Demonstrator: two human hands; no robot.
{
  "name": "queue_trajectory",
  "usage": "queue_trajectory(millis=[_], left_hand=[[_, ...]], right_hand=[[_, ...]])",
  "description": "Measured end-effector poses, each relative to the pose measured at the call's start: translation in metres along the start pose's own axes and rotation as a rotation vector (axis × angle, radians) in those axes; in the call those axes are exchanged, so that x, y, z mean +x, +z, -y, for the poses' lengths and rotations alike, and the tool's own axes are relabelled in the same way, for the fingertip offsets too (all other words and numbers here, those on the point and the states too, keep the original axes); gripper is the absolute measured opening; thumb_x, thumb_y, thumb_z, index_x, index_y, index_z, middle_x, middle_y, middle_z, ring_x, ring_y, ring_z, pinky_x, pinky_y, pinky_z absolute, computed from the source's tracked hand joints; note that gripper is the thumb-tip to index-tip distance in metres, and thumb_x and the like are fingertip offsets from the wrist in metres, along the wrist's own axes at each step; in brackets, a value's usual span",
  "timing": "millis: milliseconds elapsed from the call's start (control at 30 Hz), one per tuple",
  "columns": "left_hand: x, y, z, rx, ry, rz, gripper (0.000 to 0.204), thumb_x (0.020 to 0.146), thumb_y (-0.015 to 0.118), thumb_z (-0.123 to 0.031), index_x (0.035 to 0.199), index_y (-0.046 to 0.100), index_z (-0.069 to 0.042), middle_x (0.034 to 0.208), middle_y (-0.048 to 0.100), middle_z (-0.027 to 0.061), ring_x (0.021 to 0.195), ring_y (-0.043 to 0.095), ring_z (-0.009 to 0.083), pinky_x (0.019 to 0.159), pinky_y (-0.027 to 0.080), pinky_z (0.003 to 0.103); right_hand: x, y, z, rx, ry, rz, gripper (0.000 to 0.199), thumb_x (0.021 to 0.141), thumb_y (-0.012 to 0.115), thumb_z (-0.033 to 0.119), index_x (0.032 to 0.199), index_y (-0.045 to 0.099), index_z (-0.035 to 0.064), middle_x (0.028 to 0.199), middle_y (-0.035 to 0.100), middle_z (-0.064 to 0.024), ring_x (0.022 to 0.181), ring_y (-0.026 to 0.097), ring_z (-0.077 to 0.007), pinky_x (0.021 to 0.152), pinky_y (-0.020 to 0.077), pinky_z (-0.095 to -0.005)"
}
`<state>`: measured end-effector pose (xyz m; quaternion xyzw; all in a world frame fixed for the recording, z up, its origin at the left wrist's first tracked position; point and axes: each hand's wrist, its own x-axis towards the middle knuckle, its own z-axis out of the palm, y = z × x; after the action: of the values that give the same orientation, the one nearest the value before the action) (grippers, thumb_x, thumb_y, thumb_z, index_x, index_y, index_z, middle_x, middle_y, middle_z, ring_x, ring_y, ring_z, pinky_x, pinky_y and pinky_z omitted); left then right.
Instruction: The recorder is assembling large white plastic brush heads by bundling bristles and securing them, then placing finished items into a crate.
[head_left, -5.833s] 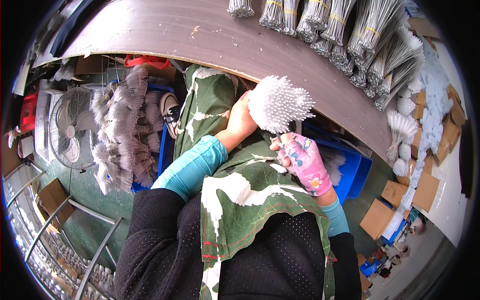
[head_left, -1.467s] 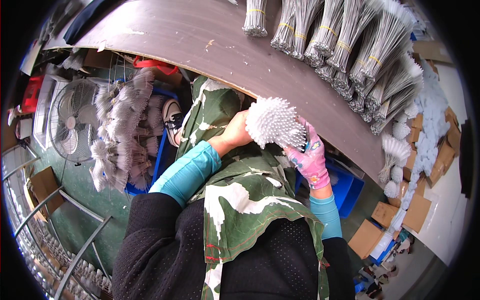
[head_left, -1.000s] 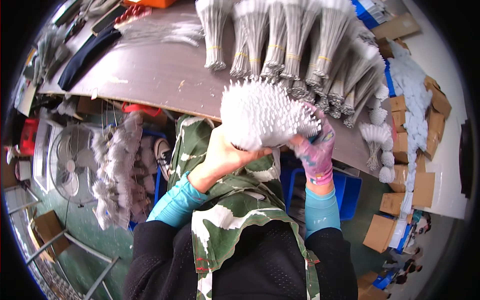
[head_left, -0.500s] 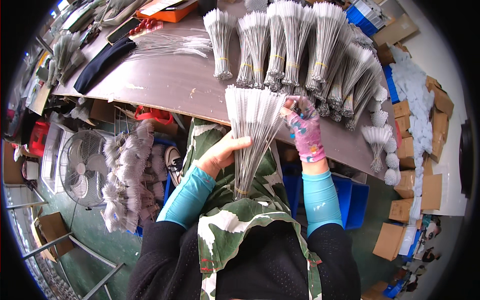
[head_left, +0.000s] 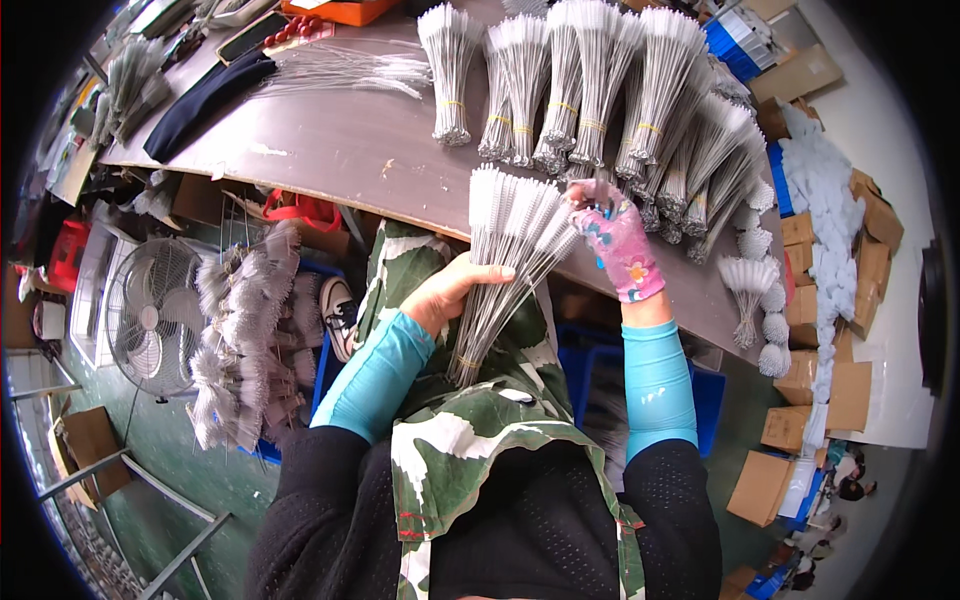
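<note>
My left hand is bare and wraps round the wire stems of a bundle of thin white-bristled brushes. The bundle leans over my lap, bristles up and slightly to the right, with a yellow band near its lower end. At the bundle's upper right edge, my right hand, in a pink flowered fingerless glove, has its fingertips pinched on the bristle end of a brush. Beyond it, several banded brush bundles stand upright, close together, on the brown table.
Loose brushes and a dark cloth sleeve lie on the table's left part. A floor fan and hanging brush bundles are at my left. Blue bins sit under the table; cardboard boxes line the right.
The brush bundle has tilted, its tops swinging right and its banded end left. My right hand has shifted slightly right and turned, still at the bristles. The whole view has moved a little.
</note>
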<state>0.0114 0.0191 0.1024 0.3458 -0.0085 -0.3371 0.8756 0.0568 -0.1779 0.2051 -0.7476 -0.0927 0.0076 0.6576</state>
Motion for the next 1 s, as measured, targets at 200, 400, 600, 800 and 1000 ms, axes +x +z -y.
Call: queue_trajectory(millis=[200, 400, 600, 800, 1000], left_hand=[[0.004, -0.012, 0.006, -0.012, -0.048, 0.021, 0.048, 0.071, 0.076, -0.016, 0.112, 0.055, 0.0, 0.097, 0.064, 0.0079, 0.087, 0.061, 0.0152, 0.081, 0.05, 0.029], [0.003, -0.02, 0.013, -0.055, 0.031, 0.07, 0.052, 0.071, 0.075, -0.017, 0.115, 0.054, -0.001, 0.102, 0.063, 0.0073, 0.092, 0.059, 0.0156, 0.085, 0.048, 0.03], [0.005, -0.026, 0.015, -0.099, 0.011, 0.099, 0.053, 0.072, 0.075, -0.017, 0.117, 0.052, -0.001, 0.103, 0.062, 0.0073, 0.092, 0.059, 0.0157, 0.085, 0.047, 0.03], [0.004, -0.021, 0.014, -0.013, 0.027, 0.099, 0.054, 0.072, 0.075, -0.019, 0.117, 0.052, 0.0, 0.105, 0.061, 0.0069, 0.094, 0.057, 0.0146, 0.086, 0.045, 0.029], [0.001, -0.024, 0.012, -0.045, 0.069, 0.085, 0.055, 0.072, 0.076, -0.022, 0.116, 0.052, 0.0, 0.103, 0.061, 0.0078, 0.093, 0.057, 0.0154, 0.085, 0.046, 0.029]], right_hand=[[0.009, 0.015, -0.003, -0.062, 0.096, -0.052, 0.014, 0.076, 0.069, -0.001, 0.083, 0.057, 0.0024, 0.078, 0.057, -0.0001, 0.071, 0.056, -0.0074, 0.066, 0.0477, -0.0207], [0.009, -0.006, -0.021, -0.296, -0.02, 0.025, 0.015, 0.073, 0.063, -0.005, 0.082, 0.055, 0.0037, 0.076, 0.056, 0.0023, 0.071, 0.052, -0.0071, 0.066, 0.0445, -0.0222], [0.002, 0.005, 0.021, -0.054, 0.098, 0.188, 0.027, 0.076, 0.061, -0.006, 0.101, 0.058, 0.0021, 0.095, 0.058, 0.0007, 0.088, 0.052, -0.0068, 0.077, 0.0443, -0.0221], [0.016, 0.025, 0.014, -0.097, 0.086, 0.089, 0.015, 0.074, 0.066, -0.002, 0.081, 0.054, 0.0033, 0.075, 0.053, 0.004, 0.068, 0.05, -0.0058, 0.065, 0.0452, -0.0215], [0.017, 0.012, 0.014, -0.239, 0.136, 0.122, 0.014, 0.074, 0.061, -0.003, 0.087, 0.056, 0.0011, 0.081, 0.056, 0.0023, 0.072, 0.052, -0.0062, 0.067, 0.0452, -0.0208]])
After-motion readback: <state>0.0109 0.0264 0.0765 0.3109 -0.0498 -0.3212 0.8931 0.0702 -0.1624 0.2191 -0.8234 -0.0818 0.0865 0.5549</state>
